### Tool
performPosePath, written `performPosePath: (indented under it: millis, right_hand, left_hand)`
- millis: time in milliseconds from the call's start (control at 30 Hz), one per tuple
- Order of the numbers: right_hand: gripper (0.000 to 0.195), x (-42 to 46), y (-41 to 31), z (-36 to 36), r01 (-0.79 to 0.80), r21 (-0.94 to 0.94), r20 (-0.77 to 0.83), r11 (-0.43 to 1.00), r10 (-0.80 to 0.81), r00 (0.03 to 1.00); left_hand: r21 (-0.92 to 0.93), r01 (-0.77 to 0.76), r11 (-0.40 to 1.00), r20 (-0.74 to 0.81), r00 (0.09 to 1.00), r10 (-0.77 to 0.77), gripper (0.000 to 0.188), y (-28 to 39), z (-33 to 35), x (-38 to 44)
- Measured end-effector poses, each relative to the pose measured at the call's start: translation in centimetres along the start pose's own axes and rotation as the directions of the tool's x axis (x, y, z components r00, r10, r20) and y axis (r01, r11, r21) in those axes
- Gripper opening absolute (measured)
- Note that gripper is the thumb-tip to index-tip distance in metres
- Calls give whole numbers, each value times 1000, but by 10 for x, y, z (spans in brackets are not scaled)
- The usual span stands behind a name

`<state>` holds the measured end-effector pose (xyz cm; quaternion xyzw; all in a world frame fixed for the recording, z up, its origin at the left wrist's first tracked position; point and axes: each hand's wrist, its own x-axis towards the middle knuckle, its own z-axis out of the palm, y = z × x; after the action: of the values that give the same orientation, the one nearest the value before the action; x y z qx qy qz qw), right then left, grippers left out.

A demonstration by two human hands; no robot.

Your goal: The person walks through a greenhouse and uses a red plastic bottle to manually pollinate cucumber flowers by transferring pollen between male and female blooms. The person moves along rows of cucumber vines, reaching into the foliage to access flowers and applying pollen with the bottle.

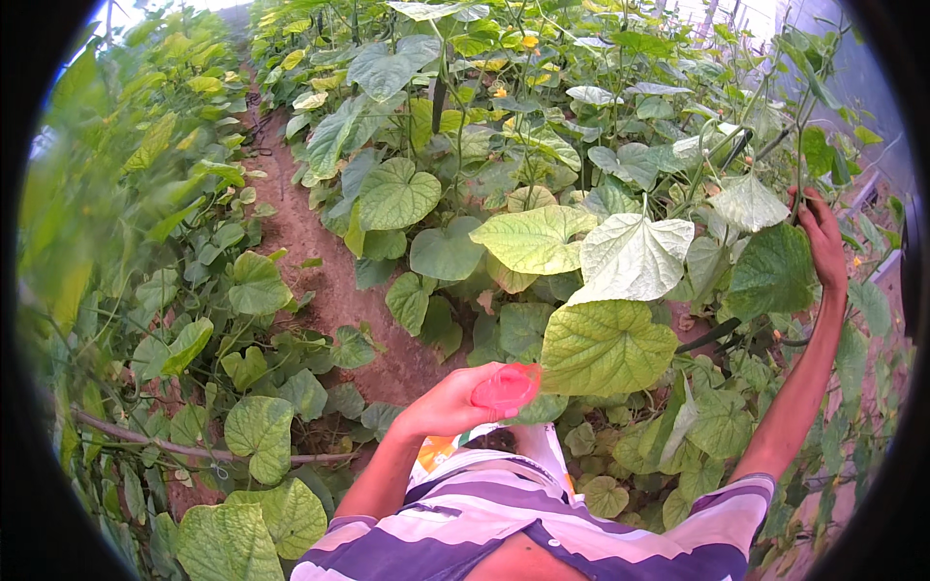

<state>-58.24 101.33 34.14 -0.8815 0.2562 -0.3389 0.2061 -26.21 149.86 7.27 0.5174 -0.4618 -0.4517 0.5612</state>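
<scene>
My left hand [450, 399] is in front of my waist, its fingers closed around a translucent pink-red plastic object [506, 386]. What exactly this object is, I cannot tell. A large yellowing cucumber leaf [609, 347] lies just right of it. Out to the right, my right hand [825, 240] has its fingers curled about a thin cucumber vine stem [800, 156]. A broad green leaf [771, 272] hangs beside that hand and covers part of it. Below the leaves, a long dark cucumber [708, 335] shows partly.
Dense cucumber plants with yellow flowers [530, 41] fill both sides. A bare soil path [334, 305] runs between the rows on the left. A brown pole or hose [218, 454] crosses low at left. Plastic sheeting [875, 94] stands at the upper right.
</scene>
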Motion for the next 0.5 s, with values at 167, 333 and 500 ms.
performPosePath:
  millis: [167, 333, 500]
  right_hand:
    - [31, 13, 55, -28, -16, -251, -129, 968, -17, 992]
    - [24, 7, 50, -38, 130, -676, -147, 725, -306, 940]
    - [34, -85, -94, 55, -45, -331, -444, 943, -114, 889]
  left_hand:
    - [3, 3, 1000, 7, 1000, -3, 51, 1, -12, 1]
    - [-43, -30, 999, 27, 999, 32, 54, -13, -20, 4]
    - [-97, -10, 995, -105, 994, 0, 53, -21, -25, -2]
